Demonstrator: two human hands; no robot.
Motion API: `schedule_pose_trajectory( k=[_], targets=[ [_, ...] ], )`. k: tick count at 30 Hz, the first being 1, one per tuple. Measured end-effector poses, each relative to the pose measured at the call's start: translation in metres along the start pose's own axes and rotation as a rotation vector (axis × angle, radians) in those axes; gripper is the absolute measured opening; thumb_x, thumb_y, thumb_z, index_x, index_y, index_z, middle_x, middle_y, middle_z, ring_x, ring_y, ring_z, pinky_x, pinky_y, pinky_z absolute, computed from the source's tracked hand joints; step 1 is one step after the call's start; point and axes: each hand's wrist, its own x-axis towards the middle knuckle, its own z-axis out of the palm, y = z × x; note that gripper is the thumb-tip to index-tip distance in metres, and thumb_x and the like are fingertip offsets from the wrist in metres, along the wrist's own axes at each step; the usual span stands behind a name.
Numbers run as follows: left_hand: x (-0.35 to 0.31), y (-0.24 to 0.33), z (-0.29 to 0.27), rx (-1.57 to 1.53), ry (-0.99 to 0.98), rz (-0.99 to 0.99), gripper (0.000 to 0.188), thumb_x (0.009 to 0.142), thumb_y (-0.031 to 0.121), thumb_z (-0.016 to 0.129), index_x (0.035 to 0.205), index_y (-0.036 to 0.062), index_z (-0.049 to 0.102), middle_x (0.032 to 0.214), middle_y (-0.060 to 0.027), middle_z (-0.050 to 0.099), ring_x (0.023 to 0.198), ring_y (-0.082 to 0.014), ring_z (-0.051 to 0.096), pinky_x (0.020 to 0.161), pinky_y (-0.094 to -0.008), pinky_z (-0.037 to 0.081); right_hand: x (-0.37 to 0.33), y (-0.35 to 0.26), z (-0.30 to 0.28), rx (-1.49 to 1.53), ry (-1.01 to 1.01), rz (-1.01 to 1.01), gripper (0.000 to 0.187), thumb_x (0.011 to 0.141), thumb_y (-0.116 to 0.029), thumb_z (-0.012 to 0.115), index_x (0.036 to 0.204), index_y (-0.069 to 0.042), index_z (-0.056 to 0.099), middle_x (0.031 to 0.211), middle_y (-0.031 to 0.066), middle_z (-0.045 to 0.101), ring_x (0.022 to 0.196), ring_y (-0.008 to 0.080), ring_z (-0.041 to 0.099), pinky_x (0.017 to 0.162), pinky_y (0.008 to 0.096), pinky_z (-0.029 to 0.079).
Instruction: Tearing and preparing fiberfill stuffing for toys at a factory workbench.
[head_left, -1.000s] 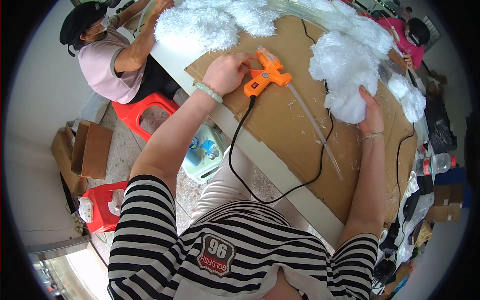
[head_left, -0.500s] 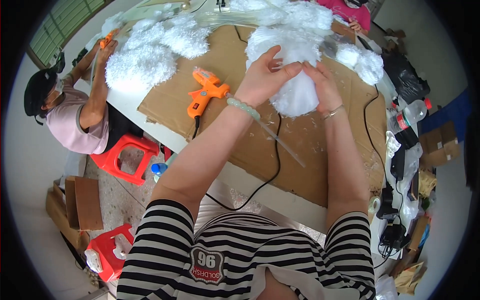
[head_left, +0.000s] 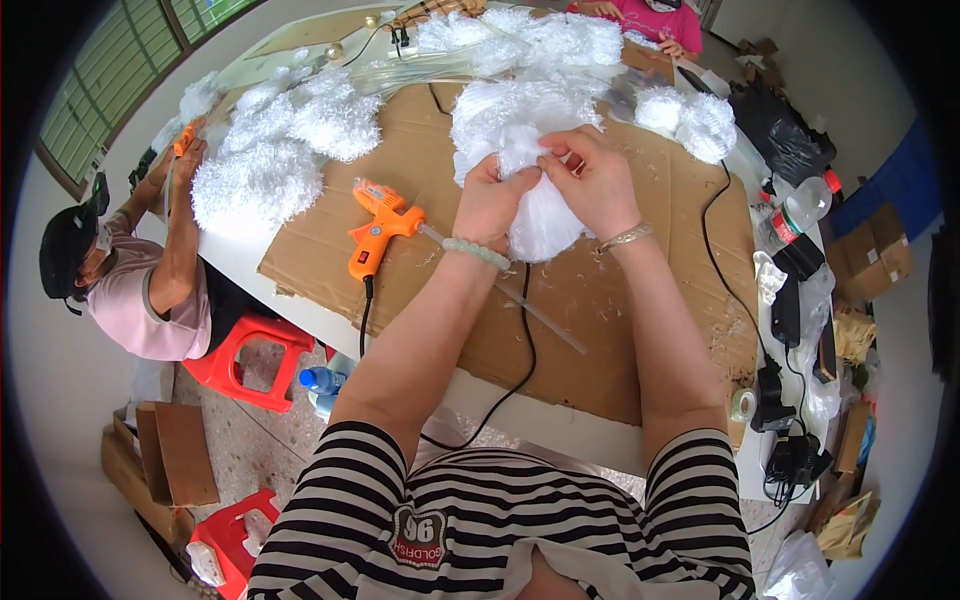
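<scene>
My left hand (head_left: 492, 205) pinches the left edge of a white fluffy piece of material (head_left: 545, 228), thumb pointing inward. Thumb and forefinger of my right hand (head_left: 600, 188) are pressed together on the same piece, close to the left thumb. Its smooth, pleated-looking lower part hangs toward me, while more white fluff (head_left: 520, 105) lies just behind. Left of my wrist, an orange glue gun (head_left: 378, 232) rests on its side on the cardboard (head_left: 460, 320). From its back a clear glue stick (head_left: 545, 322) runs under my left forearm.
White fluffy bundles (head_left: 265, 185) lie at the left and far side. At the left a person (head_left: 140, 270) holds another orange glue gun (head_left: 186, 138); a person in pink (head_left: 665, 25) sits at the far right. Black cables cross the cardboard. A plastic bottle (head_left: 800, 210) lies at the right edge.
My hands have turned inward, and the right one now pinches the white piece nearer its middle. The whole view has shifted, so the table appears further left and lower.
</scene>
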Motion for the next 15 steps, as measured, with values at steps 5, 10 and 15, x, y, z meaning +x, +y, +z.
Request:
schedule_pose_trajectory(
  k=[5,10,15],
  targets=[
    [-0.0023,0.0046,-0.0004,-0.136,-0.031,-0.063,0.017,0.081,0.015,0.060,0.091,0.0008,0.058,0.079,-0.0068,0.061,0.067,-0.0148,0.059,0.058,-0.0276,0.048,-0.0021,0.0064,0.0045,0.127,0.019,0.054,0.009,0.074,-0.001,0.065,0.082,0.000,0.061,0.078,0.0033,0.057,0.065,0.0087,0.055,0.059,0.0217,0.046],
    [-0.0008,0.0064,-0.0062,-0.254,0.051,-0.112,0.019,0.083,0.021,0.060,0.088,0.0026,0.058,0.080,-0.0066,0.061,0.069,-0.0157,0.059,0.059,-0.0289,0.048,-0.0022,0.0046,0.0067,0.271,0.009,0.078,0.008,0.073,0.002,0.065,0.080,0.000,0.062,0.077,0.0026,0.057,0.067,0.0076,0.055,0.061,0.0202,0.045],
    [-0.0025,0.0076,-0.0054,-0.249,0.080,-0.091,0.018,0.083,0.019,0.058,0.087,0.0015,0.058,0.079,-0.0071,0.061,0.069,-0.0153,0.058,0.059,-0.0289,0.048,-0.0037,0.0045,0.0085,0.226,0.101,0.116,0.005,0.075,0.001,0.064,0.078,0.001,0.061,0.074,0.0013,0.058,0.067,0.0059,0.054,0.061,0.0195,0.044]
  ],
)
